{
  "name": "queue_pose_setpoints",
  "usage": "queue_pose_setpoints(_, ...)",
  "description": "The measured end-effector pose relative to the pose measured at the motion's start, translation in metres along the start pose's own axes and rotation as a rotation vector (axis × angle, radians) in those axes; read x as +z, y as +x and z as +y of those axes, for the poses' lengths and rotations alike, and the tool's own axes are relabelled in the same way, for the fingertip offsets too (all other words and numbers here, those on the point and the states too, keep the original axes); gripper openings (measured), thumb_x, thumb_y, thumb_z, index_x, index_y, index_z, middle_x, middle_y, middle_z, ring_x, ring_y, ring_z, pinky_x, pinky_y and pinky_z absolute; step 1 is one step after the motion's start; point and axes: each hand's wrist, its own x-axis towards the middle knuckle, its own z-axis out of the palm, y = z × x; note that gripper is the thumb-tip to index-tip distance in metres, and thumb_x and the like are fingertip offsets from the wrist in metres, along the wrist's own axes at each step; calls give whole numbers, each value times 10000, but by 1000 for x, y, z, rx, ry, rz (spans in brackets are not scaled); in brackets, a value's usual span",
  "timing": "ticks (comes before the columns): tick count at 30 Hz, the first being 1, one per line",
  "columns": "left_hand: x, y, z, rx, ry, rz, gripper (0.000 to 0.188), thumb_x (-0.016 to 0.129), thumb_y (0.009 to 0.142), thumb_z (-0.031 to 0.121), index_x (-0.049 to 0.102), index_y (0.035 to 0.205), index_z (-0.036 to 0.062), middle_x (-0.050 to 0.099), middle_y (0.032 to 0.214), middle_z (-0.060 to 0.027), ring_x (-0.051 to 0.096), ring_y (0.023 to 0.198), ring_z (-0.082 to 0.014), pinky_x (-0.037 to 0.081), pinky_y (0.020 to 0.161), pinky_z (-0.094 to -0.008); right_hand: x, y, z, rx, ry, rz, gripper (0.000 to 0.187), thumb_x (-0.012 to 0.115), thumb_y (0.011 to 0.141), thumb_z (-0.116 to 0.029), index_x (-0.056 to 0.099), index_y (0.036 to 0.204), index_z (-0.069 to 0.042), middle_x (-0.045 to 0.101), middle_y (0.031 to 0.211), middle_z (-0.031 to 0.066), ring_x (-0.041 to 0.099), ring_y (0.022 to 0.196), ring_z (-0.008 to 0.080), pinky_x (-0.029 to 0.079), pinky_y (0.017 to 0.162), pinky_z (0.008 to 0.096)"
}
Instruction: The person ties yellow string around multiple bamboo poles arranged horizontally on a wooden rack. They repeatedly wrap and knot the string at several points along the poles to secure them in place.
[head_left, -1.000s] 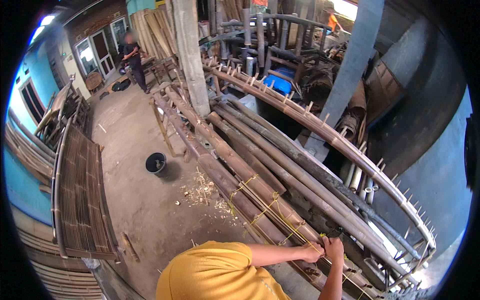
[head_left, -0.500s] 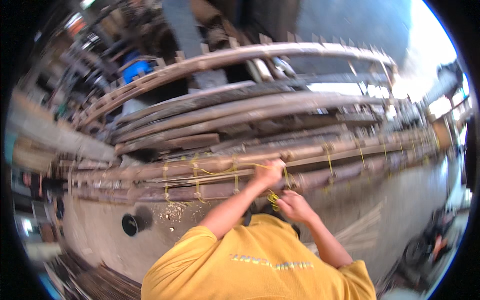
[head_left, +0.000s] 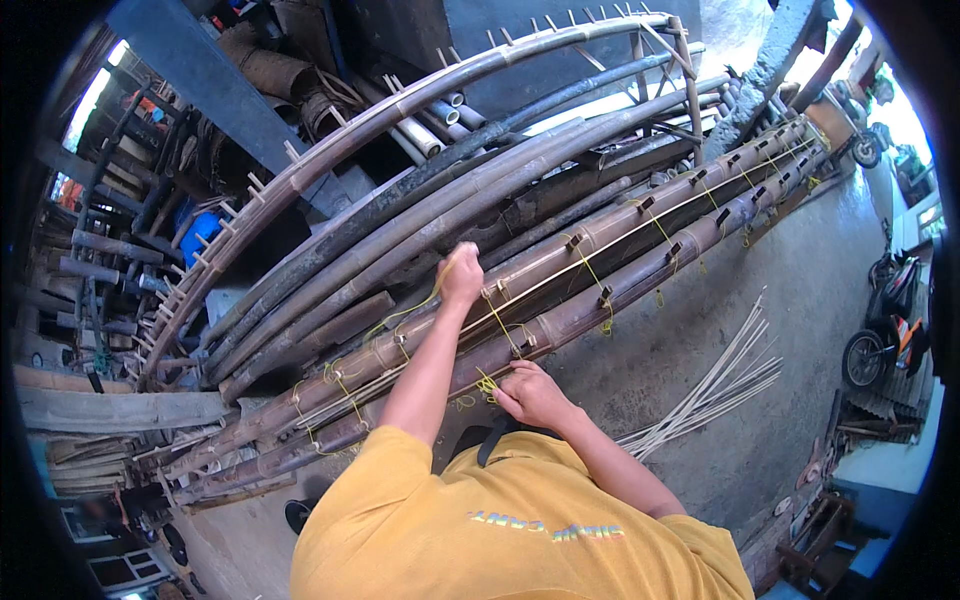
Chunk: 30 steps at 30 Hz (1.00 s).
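Observation:
Two long brown bamboo poles run side by side, a far pole and a near pole. Yellow string is tied across them at several places, by dark slots and small pegs. Beyond the far pole my left hand is raised, its fingers closed around a length of yellow string that trails down to the left. My right hand is low at the near pole's front side, closed with its thumb and fingers together. A small bundle of yellow string sticks out at its fingertips.
A curved bamboo rail with upright pegs stands behind, with more bamboo poles stacked before it. Thin pale strips lie on the concrete floor at right. A motorcycle stands farther right. A dark bucket is at lower left.
My left hand has risen away from between the poles to beyond the far one, drawing the string up. My right hand stays low at the near pole. The view has turned, so the poles slant more.

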Motion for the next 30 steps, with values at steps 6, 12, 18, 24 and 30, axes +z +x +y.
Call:
queue_pose_setpoints(6,-28,25,-16,-90,205,-199,316,486,986,294,695,1012,58,706,971,-252,666,969,-469,525,837,-568,-10,2,1,28,-56,-47,318,605,943,-227,619,675,-56,632,683,132,655,778,336,470,1014,463)
queue_pose_setpoints(12,-263,74,-22,-350,-696,12,261,583,978,221,717,1017,1,688,795,-60,620,667,-166,509,629,-298,0,-4,14,-81,-64,-46,323,599,943,-247,623,673,-72,643,698,122,662,785,327,469,1015,469)
queue_pose_setpoints(18,-511,110,-108,-257,-799,277,401,577,1020,312,611,1335,66,647,1099,-43,597,968,-140,471,892,-311,19,2,31,-173,-191,-91,287,601,922,-276,633,733,-62,663,760,149,658,831,359,475,987,491)
queue_pose_setpoints(24,-501,139,-144,-539,-289,-135,366,613,995,446,588,863,105,606,687,-17,541,482,-115,442,408,-262,49,-3,18,1,-409,38,316,567,951,-316,650,771,-71,660,800,125,651,897,314,405,1071,469)
queue_pose_setpoints(30,-396,75,-178,-431,150,-425,395,624,994,406,625,909,20,664,756,-90,610,529,-153,497,425,-320,76,-5,-24,260,-483,249,278,589,924,-292,689,816,-56,684,861,103,633,984,307,370,1122,455)
